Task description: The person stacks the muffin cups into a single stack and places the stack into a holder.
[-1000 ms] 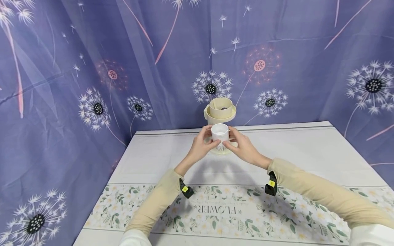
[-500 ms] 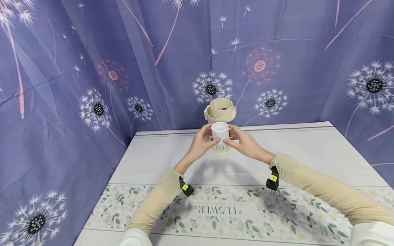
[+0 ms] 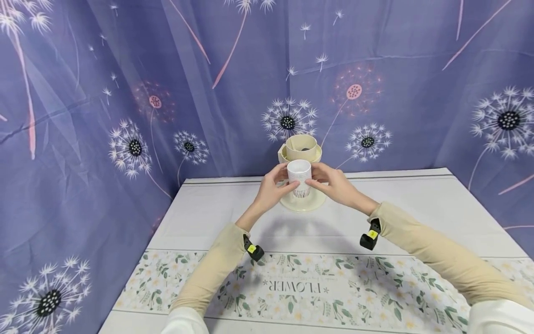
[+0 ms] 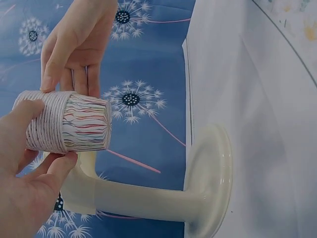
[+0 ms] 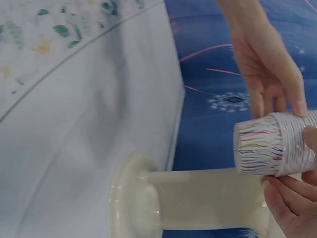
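Observation:
A stack of nested white paper cups [image 3: 299, 180], with colourful streaks on the lowest one, is held upright between both hands in the head view. My left hand [image 3: 272, 188] grips its left side with thumb and fingers, and my right hand [image 3: 336, 186] grips the right side. The ridged rims of the stack [image 4: 49, 121] show clearly in the left wrist view. Just behind the cups stands a cream cup holder [image 3: 301, 144], an open cylinder set in a ring. Its column, partly hidden by cups and hands in the head view, rises from a round base [image 5: 131, 198].
A white tablecloth [image 3: 208, 218] covers the table, with a floral band [image 3: 292, 306] along the front. The blue dandelion curtain [image 3: 233, 83] hangs close behind the holder. Each wrist carries a small black camera.
Both hands have raised the cup stack a little, up toward the holder's upper ring. More of the holder's round base shows below. The grip stays the same.

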{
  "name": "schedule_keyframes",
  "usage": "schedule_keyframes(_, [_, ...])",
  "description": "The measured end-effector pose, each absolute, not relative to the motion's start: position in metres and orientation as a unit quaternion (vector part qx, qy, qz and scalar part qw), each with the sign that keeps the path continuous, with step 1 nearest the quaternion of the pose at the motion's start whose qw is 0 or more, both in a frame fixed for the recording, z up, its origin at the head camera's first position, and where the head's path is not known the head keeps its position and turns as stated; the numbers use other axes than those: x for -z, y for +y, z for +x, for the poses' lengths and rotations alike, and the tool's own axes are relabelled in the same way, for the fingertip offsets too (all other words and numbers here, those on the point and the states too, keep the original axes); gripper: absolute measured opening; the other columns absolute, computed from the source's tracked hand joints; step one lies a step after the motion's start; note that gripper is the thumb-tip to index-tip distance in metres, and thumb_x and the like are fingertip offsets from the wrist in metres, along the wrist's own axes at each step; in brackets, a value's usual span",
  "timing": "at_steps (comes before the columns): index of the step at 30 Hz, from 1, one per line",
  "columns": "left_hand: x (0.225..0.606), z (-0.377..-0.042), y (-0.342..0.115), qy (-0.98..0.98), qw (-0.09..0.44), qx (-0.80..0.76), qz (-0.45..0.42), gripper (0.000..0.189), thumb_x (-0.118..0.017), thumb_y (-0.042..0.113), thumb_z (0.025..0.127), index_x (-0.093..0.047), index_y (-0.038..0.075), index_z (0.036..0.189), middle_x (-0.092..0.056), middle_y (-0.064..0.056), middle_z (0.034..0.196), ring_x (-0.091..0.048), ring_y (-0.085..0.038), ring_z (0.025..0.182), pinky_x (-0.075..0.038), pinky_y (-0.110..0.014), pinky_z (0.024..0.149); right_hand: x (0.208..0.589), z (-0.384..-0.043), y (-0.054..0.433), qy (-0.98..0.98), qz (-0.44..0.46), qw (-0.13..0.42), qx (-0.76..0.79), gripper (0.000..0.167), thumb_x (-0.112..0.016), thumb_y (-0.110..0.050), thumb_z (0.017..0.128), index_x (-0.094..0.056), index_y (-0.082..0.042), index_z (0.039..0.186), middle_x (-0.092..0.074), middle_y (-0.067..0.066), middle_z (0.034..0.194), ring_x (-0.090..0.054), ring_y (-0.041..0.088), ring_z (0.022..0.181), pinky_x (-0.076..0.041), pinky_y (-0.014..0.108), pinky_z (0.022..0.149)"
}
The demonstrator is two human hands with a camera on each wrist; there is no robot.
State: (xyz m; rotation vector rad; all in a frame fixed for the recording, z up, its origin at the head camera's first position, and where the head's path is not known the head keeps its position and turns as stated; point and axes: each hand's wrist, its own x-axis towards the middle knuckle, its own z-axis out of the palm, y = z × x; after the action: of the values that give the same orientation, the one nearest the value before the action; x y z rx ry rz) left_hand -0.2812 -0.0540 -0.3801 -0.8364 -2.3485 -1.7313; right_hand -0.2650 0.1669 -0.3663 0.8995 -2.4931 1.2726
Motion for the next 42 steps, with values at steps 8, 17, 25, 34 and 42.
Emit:
schedule_keyframes(8, [0.373, -0.282, -0.053, -0.777, 0.058, 0.567, -0.268, 0.059, -0.073, 0.014, 0.087, -0.048, 0.009, 0.141, -0.063, -0.017, 0.123, -0.063, -0.031, 0.11, -0.054, -0.041, 0.093, 0.363, -0.268, 0.167, -0.84, 0.304, 0.111, -0.435, 0.047, -0.064, -0.019, 0.095, -0.049, 0.001, 0.135, -0.067, 0.02, 0.116, -0.068, 0.032, 0.102, -0.054, 0.044, 0.09])
schedule_keyframes(17, [0.371, -0.287, -0.05, -0.773, 0.054, 0.581, -0.249, 0.059, -0.073, 0.016, 0.087, -0.048, 0.011, 0.14, -0.063, -0.018, 0.125, -0.063, -0.03, 0.113, -0.052, -0.044, 0.095, 0.363, -0.272, 0.165, -0.844, 0.277, 0.117, -0.445, 0.049, -0.065, -0.015, 0.093, -0.048, 0.001, 0.137, -0.067, 0.023, 0.115, -0.068, 0.035, 0.102, -0.054, 0.046, 0.09])
schedule_keyframes(25, [0.369, -0.286, -0.048, -0.778, 0.062, 0.576, -0.24, 0.06, -0.074, 0.014, 0.086, -0.048, 0.009, 0.139, -0.064, -0.017, 0.123, -0.064, -0.028, 0.111, -0.053, -0.039, 0.094, 0.362, -0.272, 0.165, -0.846, 0.269, 0.117, -0.446, 0.05, -0.066, -0.015, 0.093, -0.048, 0.001, 0.137, -0.067, 0.023, 0.114, -0.068, 0.036, 0.1, -0.054, 0.048, 0.088])
schedule_keyframes(34, [0.363, -0.286, -0.047, -0.778, 0.065, 0.572, -0.251, 0.059, -0.072, 0.01, 0.087, -0.046, 0.003, 0.14, -0.062, -0.022, 0.124, -0.062, -0.033, 0.113, -0.052, -0.043, 0.095, 0.357, -0.272, 0.169, -0.844, 0.283, 0.147, -0.431, 0.048, -0.065, -0.02, 0.094, -0.05, -0.002, 0.136, -0.069, 0.021, 0.113, -0.069, 0.034, 0.098, -0.055, 0.046, 0.086])
schedule_keyframes(42, [0.359, -0.29, -0.048, -0.765, 0.083, 0.581, -0.265, 0.058, -0.074, 0.014, 0.086, -0.049, 0.008, 0.139, -0.065, -0.017, 0.121, -0.065, -0.029, 0.11, -0.055, -0.035, 0.092, 0.351, -0.275, 0.169, -0.844, 0.275, 0.149, -0.435, 0.049, -0.065, -0.02, 0.094, -0.049, 0.0, 0.137, -0.068, 0.022, 0.113, -0.069, 0.035, 0.097, -0.056, 0.048, 0.082])
